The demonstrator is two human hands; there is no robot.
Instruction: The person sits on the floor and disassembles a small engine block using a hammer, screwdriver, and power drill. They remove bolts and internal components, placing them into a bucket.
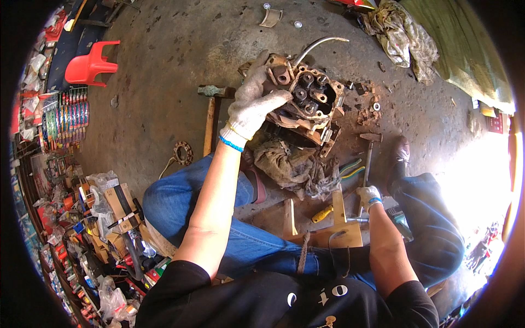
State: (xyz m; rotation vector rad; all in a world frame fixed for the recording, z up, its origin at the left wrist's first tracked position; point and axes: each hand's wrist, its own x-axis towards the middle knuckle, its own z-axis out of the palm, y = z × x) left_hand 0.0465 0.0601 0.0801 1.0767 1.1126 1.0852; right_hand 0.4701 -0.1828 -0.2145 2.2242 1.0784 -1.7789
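Note:
My left hand [251,109], in a white knit glove, grips the left side of a dirty metal engine part [314,95] with dark valve assemblies and a curved tube on top. A crumpled grimy cloth [284,164] lies beneath it. My right hand [367,195], also gloved, is lower right with fingers closed round the handle of a small hammer [371,150]. Green-handled pliers [353,170], a yellow-handled tool [321,215] and a teal tool [400,223] lie near that hand. A sledgehammer [209,126] with wooden handle lies left of the engine part.
A red plastic chair [90,65] stands at upper left, beside shelves and cluttered boxes [117,208]. Small rusty parts [367,101] lie right of the engine part. A wooden stool [344,234] is between my legs. Tarps [404,38] lie at upper right; a metal ring [182,153] sits left.

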